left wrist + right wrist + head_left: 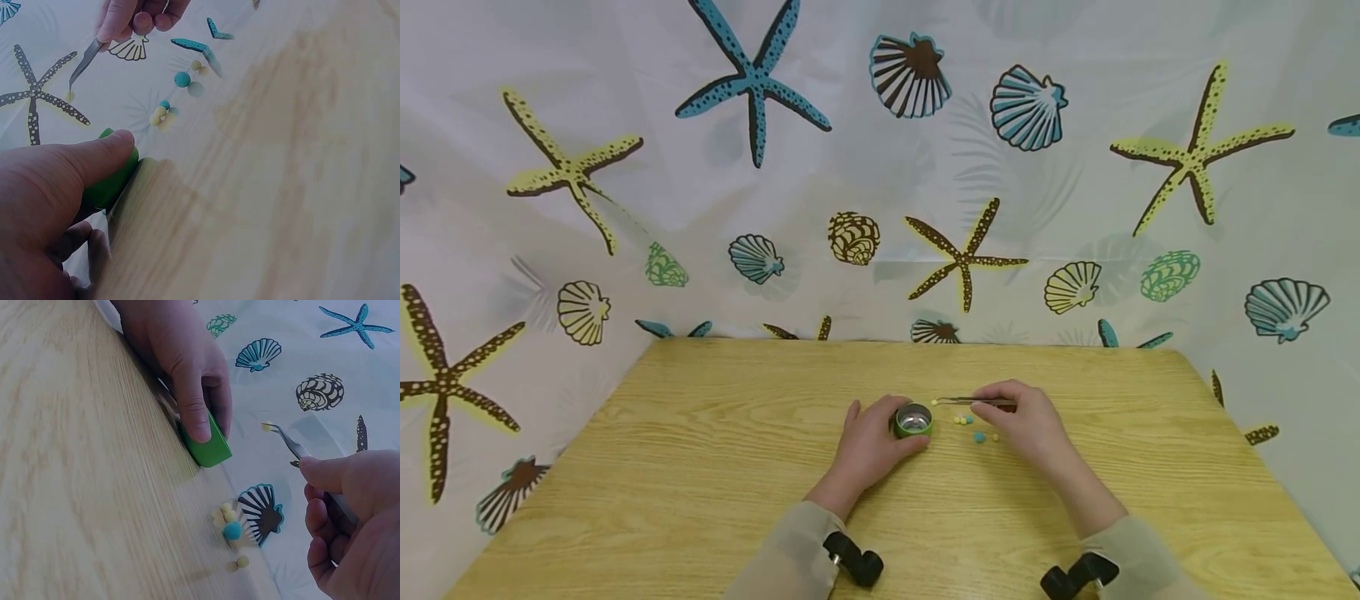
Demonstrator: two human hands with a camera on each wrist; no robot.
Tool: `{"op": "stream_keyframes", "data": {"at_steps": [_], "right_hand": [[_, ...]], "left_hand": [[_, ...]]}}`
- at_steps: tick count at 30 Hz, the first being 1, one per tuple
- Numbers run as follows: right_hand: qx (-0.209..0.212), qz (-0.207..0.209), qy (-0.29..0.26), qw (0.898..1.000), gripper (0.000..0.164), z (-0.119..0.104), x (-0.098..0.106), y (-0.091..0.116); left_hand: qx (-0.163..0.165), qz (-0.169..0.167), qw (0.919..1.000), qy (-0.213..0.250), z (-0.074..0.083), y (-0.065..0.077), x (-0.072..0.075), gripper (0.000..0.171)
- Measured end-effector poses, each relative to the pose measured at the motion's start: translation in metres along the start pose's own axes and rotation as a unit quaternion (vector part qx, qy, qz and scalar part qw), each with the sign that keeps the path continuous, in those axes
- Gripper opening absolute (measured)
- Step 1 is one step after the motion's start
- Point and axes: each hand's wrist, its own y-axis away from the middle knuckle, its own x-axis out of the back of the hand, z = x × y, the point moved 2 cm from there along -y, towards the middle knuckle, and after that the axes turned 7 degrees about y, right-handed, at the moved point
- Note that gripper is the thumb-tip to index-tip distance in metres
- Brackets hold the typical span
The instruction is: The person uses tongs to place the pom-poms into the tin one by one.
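My left hand (871, 443) grips a small round green tin (913, 432) on the table, thumb on the near side and fingers round the far side. The tin's open top shows a shiny metal inside; I cannot make out its contents. To the right, my right hand (1030, 423) pinches metal tweezers (291, 444) with bent tips. A small yellow bead (267, 426) sits between those tips, just right of the tin's rim and apart from it. Below the tweezers lie a cluster of small yellow and blue beads (962, 420), a larger blue bead (980, 437) and another yellow bead (196, 65).
The wooden table (700, 433) stretches out on both sides of the hands. Behind it and along its sides hangs a white cloth (842, 158) printed with starfish and shells. Black wrist mounts (853, 560) sit over both sleeves.
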Motion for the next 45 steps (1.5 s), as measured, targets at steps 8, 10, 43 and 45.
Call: {"op": "stream_keyframes", "data": {"at_steps": [8, 10, 43, 45], "right_hand": [[0.012, -0.006, 0.017, 1.000, 0.015, -0.002, -0.016, -0.003], [0.006, -0.007, 0.021, 1.000, 0.014, -0.001, -0.019, -0.003], [-0.012, 0.004, 0.037, 0.999, 0.014, 0.000, -0.020, -0.002], [-0.016, 0.006, 0.030, 0.999, 0.016, 0.001, -0.017, -0.001]], "left_hand": [[0.002, -0.003, 1.0000, -0.006, 0.002, 0.000, 0.001, 0.059], [0.001, -0.003, 1.0000, -0.006, 0.003, 0.000, 0.001, 0.059], [0.005, -0.001, 1.0000, -0.001, 0.003, 0.002, 0.002, 0.058], [0.005, 0.000, 1.0000, -0.001, 0.003, 0.002, 0.002, 0.058]]}}
